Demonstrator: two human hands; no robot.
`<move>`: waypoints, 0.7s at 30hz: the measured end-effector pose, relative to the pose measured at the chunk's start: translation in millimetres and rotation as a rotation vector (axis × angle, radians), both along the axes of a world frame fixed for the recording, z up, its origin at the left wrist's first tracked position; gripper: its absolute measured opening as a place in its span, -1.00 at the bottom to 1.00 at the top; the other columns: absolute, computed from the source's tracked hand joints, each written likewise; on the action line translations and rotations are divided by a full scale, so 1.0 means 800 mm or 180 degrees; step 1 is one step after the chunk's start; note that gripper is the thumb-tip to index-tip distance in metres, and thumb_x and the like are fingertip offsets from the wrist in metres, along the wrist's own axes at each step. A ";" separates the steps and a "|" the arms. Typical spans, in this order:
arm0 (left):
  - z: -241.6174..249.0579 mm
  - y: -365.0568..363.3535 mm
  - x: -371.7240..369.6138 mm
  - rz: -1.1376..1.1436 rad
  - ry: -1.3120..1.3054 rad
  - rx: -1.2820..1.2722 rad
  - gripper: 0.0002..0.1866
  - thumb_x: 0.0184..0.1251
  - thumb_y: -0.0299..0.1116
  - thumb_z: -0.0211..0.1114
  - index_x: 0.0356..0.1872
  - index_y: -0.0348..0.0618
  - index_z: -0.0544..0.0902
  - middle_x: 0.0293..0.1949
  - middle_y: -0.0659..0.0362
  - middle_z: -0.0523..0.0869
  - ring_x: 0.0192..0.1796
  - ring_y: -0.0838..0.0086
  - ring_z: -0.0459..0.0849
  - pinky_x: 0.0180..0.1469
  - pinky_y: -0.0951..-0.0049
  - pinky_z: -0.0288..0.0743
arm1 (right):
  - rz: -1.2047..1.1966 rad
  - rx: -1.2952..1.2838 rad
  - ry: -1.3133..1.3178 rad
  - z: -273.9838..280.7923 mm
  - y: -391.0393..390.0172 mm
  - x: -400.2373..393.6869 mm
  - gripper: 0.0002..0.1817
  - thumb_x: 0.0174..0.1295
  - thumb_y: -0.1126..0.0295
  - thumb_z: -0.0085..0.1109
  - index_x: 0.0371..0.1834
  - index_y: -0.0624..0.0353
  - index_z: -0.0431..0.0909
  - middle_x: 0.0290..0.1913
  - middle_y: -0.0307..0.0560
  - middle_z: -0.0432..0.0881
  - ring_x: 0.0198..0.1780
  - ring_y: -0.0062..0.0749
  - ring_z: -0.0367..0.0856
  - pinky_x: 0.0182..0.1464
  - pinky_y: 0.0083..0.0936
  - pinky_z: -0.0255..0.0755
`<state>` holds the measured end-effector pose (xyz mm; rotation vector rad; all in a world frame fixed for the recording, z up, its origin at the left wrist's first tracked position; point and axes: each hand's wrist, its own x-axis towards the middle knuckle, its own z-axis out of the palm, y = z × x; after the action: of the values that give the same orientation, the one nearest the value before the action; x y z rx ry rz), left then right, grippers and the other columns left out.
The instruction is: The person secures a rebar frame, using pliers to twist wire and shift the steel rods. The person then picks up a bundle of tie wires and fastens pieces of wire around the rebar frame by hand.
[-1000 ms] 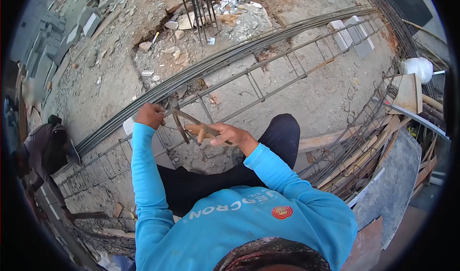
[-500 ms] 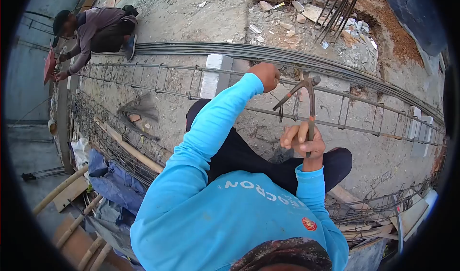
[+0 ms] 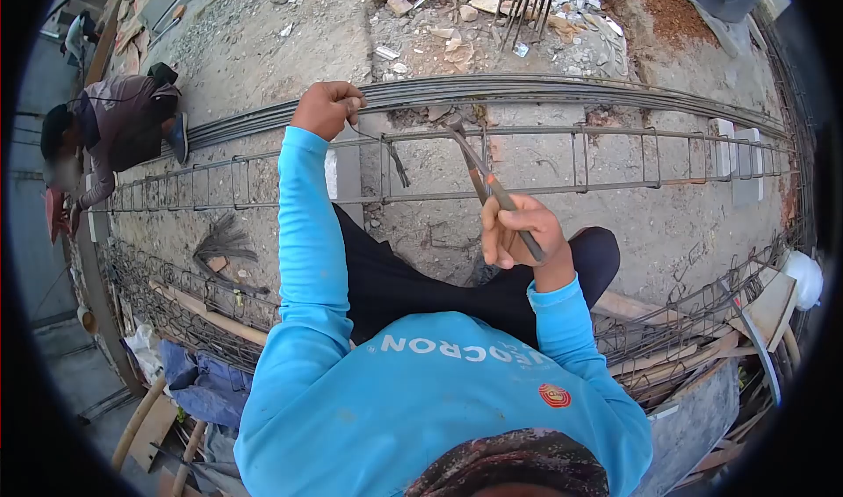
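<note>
The pincers [image 3: 493, 183] slant over the rebar cage [image 3: 575, 159] on the ground [image 3: 417, 295], their handles slightly apart in the curled fingers of the right hand [image 3: 522, 229]. The left hand [image 3: 329, 111] pinches a thin wire [image 3: 369, 135] between closed fingers, beside the bundle of long bars [image 3: 492, 84]. Short wires [image 3: 398, 165] hang at the cage's far bar. Near its left end crouches another person [image 3: 127, 119].

Two blue sleeves [image 3: 313, 225]; one pincer tool [image 3: 502, 197]

Worn pincers [image 3: 499, 193] with orange-marked handles slant above the long, ladder-like rebar frame [image 3: 586, 159], while a thin, dark wire [image 3: 367, 134] curves near its upper bar.
</note>
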<state>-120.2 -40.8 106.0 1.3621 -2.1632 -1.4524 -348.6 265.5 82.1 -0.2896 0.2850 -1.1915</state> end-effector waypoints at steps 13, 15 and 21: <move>0.009 0.020 -0.027 -0.0245 0.1947 0.0328 -0.86 0.43 -0.43 0.29 -0.18 -0.28 0.73 -0.41 0.18 0.73 -0.34 0.54 0.64 -0.23 0.52 0.53 | 0.0097 0.0380 0.5693 -0.095 -0.080 0.071 -0.47 0.44 -0.02 0.09 -0.40 0.31 0.64 -0.45 0.18 0.71 -0.28 0.00 0.75 -0.16 -0.09 0.55; 0.006 0.022 -0.031 -0.0192 0.1972 0.0253 -0.88 0.44 -0.54 0.22 -0.17 -0.31 0.72 -0.39 0.18 0.73 -0.32 0.55 0.64 -0.23 0.52 0.54 | 0.0079 0.0302 0.5720 -0.076 -0.079 0.056 -0.48 0.46 -0.04 0.08 -0.16 0.30 0.68 -0.31 0.10 0.76 -0.19 -0.14 0.75 -0.16 -0.18 0.57; -0.006 0.035 -0.062 -0.0283 0.2056 0.0439 -0.87 0.48 -0.52 0.21 -0.15 -0.31 0.71 -0.38 0.17 0.74 -0.33 0.54 0.65 -0.24 0.52 0.57 | -0.2003 0.0376 0.2151 -0.014 -0.092 0.039 -0.32 0.36 0.13 0.34 0.37 0.37 0.35 0.17 0.10 0.60 0.04 -0.43 0.61 -0.13 -0.50 0.59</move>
<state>-170.0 -12.5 101.3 0.6845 -1.7389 -1.7868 -317.5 192.2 70.8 -0.5186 1.0925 -1.6594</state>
